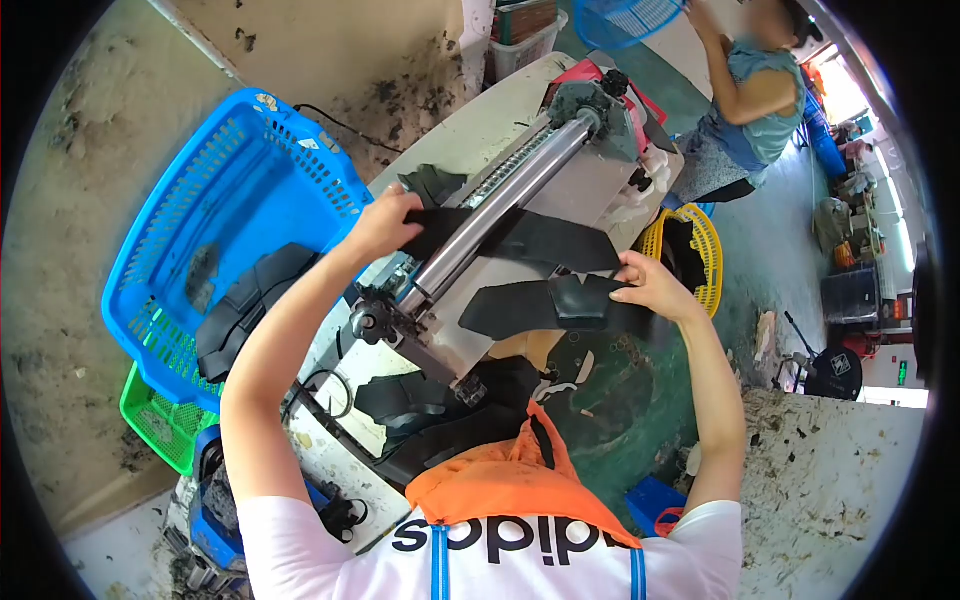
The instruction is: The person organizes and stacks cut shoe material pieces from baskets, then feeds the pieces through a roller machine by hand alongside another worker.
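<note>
A flat black leather-like piece point(555, 242) passes beneath the shiny metal roller point(500, 212) of a bench machine. On the roller's left side, my left hand point(385, 222) pinches that piece's end. My right hand point(655, 287) is closed on a second black piece point(500, 310), which has a raised panel and hangs over the machine's front plate. Its fingers also lie against the right tip of the first piece; whether they grip that tip I cannot tell. More black pieces point(400, 400) are heaped near my orange apron point(510, 480).
A blue basket point(235, 115) with black pieces inside stands at left, above a green basket point(160, 420). A yellow basket point(712, 250) holds dark material right of the machine. Another person point(755, 110) stands at upper right beside a blue basket point(620, 22).
</note>
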A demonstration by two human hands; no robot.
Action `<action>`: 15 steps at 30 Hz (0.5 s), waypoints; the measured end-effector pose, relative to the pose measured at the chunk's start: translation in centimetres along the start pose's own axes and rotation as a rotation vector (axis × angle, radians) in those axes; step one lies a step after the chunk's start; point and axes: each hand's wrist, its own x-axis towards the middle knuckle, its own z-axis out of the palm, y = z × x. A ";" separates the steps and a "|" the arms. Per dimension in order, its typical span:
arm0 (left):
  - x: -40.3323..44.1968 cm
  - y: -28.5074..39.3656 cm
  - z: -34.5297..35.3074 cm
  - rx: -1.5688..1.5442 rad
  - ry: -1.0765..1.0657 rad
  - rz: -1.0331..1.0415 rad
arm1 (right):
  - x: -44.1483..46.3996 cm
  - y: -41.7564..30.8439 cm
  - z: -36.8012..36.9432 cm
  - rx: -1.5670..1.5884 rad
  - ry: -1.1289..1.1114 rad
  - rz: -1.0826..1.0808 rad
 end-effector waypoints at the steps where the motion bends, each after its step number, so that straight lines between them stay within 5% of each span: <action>1: 0.3 -0.2 -0.4 -0.054 0.058 0.030 | 0.5 1.2 0.9 0.051 0.021 -0.050; 4: -0.5 1.4 -1.6 -0.019 0.013 0.017 | 2.8 2.9 4.2 0.111 0.177 -0.254; 6: -0.9 -0.6 0.4 0.095 -0.093 0.042 | 1.4 -0.6 6.7 -0.421 0.600 -0.513; 8: -1.0 -1.7 1.9 0.191 -0.057 0.144 | -0.7 1.4 8.9 -0.520 0.828 -0.558; 11: -1.3 -1.4 -0.1 0.056 0.188 -0.037 | -1.9 6.5 16.4 -0.573 0.337 -0.301; 13: -1.7 1.1 -2.8 0.014 0.317 0.136 | -0.5 9.9 21.6 -0.634 0.196 -0.419; 15: -3.1 4.9 -5.2 -0.021 0.354 0.166 | 0.8 10.0 24.9 -0.706 0.060 -0.284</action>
